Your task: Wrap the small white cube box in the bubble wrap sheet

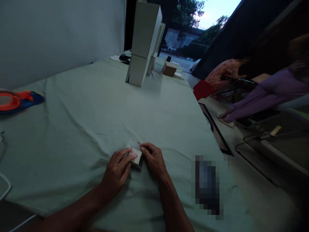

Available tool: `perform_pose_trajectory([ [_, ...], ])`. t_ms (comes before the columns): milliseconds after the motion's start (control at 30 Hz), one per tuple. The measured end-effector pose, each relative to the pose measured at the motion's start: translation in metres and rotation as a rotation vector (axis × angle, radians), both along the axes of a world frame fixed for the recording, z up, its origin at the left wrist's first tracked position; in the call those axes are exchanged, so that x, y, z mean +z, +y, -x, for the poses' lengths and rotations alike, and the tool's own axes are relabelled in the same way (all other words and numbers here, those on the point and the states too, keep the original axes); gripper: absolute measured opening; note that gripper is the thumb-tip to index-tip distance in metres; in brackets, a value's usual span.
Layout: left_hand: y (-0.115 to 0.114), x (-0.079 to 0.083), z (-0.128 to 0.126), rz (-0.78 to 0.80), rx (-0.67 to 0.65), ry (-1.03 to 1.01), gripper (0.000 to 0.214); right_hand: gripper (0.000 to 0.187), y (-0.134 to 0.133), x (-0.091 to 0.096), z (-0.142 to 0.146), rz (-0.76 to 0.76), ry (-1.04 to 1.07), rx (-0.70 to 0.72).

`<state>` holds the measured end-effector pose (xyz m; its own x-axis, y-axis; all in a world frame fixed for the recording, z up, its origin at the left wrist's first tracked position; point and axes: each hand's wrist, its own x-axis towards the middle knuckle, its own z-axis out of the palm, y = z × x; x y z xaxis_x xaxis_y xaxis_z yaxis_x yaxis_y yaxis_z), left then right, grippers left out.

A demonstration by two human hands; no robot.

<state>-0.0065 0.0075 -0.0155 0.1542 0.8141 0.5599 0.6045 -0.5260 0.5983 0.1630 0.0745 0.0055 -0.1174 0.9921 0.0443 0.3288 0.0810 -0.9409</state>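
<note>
A small pale flat box (pixel 136 157) lies on the pale green cloth (pixel 96 109) near the front edge of the table. My left hand (pixel 118 172) rests on its left side, fingers curled over the top. From the right, my right hand (pixel 153 160) pinches the box's far edge with bent fingers. Both hands grip the box together. Part of the box is hidden under my fingers.
Tall white boxes (pixel 143 42) are stacked at the far middle, a brown carton (pixel 169 68) behind them. An orange and blue object (pixel 19 100) lies at the left edge. White cables (pixel 4 183) run at the front left. People sit to the right, off the table.
</note>
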Motion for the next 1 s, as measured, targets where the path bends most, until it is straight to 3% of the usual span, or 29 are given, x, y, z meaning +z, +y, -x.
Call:
perform_pose_trajectory([
  [433,-0.001,0.002,-0.002,0.010,0.013,0.032,0.037,0.027,-0.004,0.003,0.001,-0.013,-0.011,0.013],
  [1000,-0.003,0.001,-0.003,-0.011,-0.017,0.027,0.044,0.023,-0.004,-0.002,0.017,-0.021,-0.006,-0.091],
])
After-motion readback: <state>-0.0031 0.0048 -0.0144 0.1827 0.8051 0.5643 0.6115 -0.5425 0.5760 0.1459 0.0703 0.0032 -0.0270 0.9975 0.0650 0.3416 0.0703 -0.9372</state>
